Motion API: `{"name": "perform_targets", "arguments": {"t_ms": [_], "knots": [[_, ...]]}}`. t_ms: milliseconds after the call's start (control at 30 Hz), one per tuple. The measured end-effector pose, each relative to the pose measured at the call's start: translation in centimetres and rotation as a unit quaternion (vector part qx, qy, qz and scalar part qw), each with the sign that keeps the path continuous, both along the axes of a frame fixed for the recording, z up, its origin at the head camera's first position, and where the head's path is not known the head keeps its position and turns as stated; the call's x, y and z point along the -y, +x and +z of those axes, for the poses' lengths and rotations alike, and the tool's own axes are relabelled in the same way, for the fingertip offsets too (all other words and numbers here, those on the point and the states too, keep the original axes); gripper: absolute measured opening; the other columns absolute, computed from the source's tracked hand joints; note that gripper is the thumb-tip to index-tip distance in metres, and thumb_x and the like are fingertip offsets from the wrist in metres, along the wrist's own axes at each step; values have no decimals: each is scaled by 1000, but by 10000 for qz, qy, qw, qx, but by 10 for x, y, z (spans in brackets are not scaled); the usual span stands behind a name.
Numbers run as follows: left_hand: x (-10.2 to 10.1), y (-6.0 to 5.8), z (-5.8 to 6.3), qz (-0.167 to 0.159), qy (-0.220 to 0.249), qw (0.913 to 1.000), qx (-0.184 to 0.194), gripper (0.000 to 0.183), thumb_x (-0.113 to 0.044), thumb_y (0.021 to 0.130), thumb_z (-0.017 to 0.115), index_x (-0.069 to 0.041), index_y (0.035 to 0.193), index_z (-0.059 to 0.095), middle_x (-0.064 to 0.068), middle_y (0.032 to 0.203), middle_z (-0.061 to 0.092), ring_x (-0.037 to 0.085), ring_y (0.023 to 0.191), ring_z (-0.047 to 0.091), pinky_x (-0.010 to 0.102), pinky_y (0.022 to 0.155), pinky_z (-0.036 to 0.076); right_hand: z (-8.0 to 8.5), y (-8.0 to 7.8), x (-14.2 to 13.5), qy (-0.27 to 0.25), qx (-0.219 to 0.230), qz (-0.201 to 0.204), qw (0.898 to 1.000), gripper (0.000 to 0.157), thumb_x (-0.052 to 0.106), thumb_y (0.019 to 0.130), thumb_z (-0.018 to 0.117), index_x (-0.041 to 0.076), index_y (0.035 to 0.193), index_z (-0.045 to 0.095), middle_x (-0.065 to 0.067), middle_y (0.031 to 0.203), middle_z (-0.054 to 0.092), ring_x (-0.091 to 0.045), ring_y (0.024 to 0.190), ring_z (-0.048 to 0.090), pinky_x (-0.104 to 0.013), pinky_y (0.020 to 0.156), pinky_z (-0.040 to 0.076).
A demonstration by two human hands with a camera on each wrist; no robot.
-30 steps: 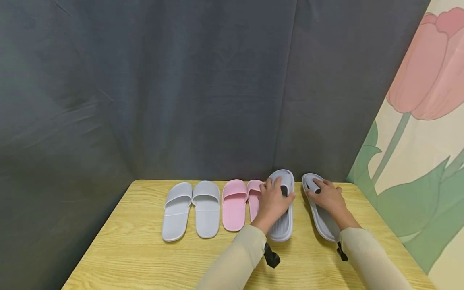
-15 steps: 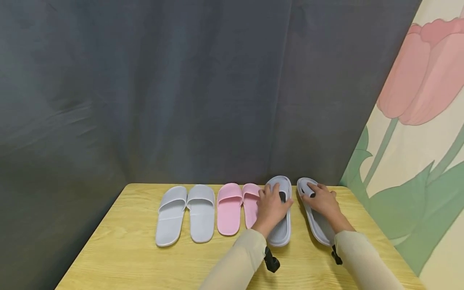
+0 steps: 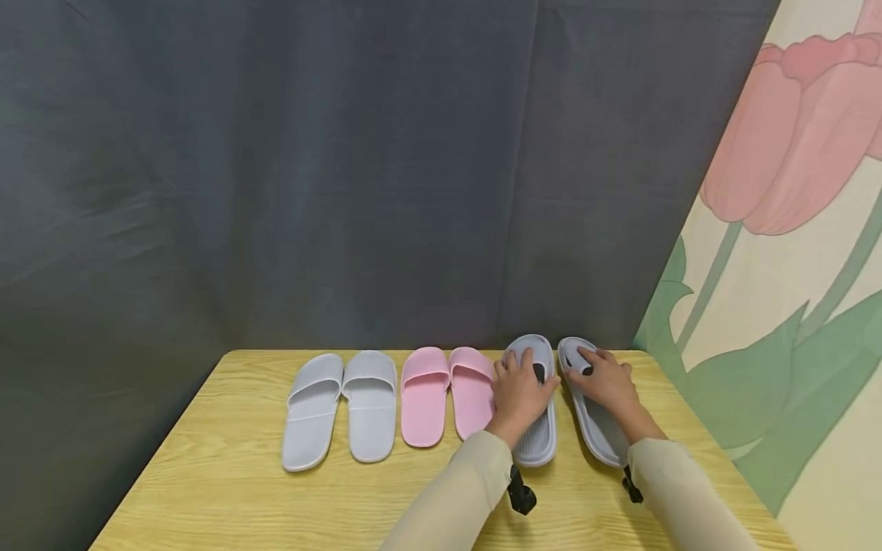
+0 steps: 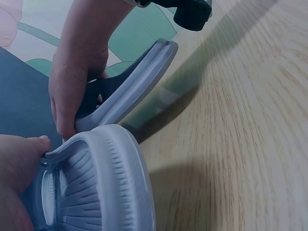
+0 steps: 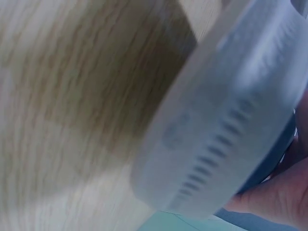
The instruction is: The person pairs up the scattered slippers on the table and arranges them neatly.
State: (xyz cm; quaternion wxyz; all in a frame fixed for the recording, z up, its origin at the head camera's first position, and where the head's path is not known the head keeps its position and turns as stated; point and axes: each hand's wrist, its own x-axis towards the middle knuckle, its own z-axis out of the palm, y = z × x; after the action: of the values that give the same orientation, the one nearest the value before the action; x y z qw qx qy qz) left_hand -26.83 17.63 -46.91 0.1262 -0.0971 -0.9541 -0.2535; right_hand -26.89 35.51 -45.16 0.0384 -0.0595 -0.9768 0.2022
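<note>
My left hand grips a grey slide slipper with a dark patch on its strap, fingers over the strap and thumb at its right side. Just to the right, my right hand holds the matching grey slipper around its strap, the heel angled toward me. The two toes stand very close together. In the left wrist view, the near slipper shows its ribbed side, and the farther slipper slants up above its shadow. The right wrist view shows the notched side of a slipper close up, thumb at its edge.
A pink slipper pair lies left of my left hand, its right one partly behind that hand. Farther left is a pale grey pair. The wooden table ends at a dark curtain; a tulip-painted wall stands right.
The left-hand slipper has shifted right relative to the pink pair, baring more of the right pink slipper. The gap between the two held slippers has narrowed. The whole head view has shifted slightly.
</note>
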Motion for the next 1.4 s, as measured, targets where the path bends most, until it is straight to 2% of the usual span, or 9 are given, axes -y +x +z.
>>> {"name": "perform_targets", "arguments": {"t_ms": [167,567,767,900,1100,1167,1400], "knots": [[0,1,-1,132,-70,9999,39,67,-59,92,65,-20,144,52,13,142,52,34,123,49,50,88,50,-2,-2,4,-39,-46,67,10000,72,43,96,61,1,152,41,-41,150,29,-72,124,31,-78,93,36],[-7,-2,-14,129,-36,9994,305,69,-60,93,63,-18,147,50,14,146,51,35,128,47,53,90,50,-9,-3,2,-95,165,-11,9998,72,43,97,60,4,154,39,-39,152,27,-71,128,27,-78,96,35],[-10,-5,-14,213,-119,9994,255,71,-62,92,63,-18,146,52,14,146,51,35,127,47,53,88,50,-11,-4,-1,-45,136,46,9999,73,44,97,59,4,154,38,-39,152,28,-71,127,28,-77,94,36],[-12,-6,-14,198,-180,9989,381,71,-62,92,63,-18,147,52,15,147,50,36,126,47,53,88,50,-13,-5,-3,-51,140,55,9999,72,43,97,60,3,153,39,-40,152,28,-71,127,27,-77,95,35],[-11,-6,-17,265,-169,9991,280,46,-49,97,63,-14,126,64,14,123,60,35,111,54,49,80,52,-19,-6,-5,-102,117,133,9998,71,42,97,61,2,152,40,-40,150,29,-71,126,28,-76,98,33],[-10,-5,-17,281,-233,9989,290,44,-48,97,62,-14,123,64,13,118,60,34,108,55,47,78,52,-20,-7,-5,-112,154,155,9997,72,42,97,61,2,152,40,-40,150,29,-71,126,29,-76,98,34],[-12,-7,-16,217,-297,9982,467,61,-60,94,60,-11,132,61,15,126,59,35,116,53,47,82,52,-23,-9,-6,-63,19,207,9998,70,41,96,62,2,151,43,-41,148,32,-71,124,31,-74,97,35]]}}
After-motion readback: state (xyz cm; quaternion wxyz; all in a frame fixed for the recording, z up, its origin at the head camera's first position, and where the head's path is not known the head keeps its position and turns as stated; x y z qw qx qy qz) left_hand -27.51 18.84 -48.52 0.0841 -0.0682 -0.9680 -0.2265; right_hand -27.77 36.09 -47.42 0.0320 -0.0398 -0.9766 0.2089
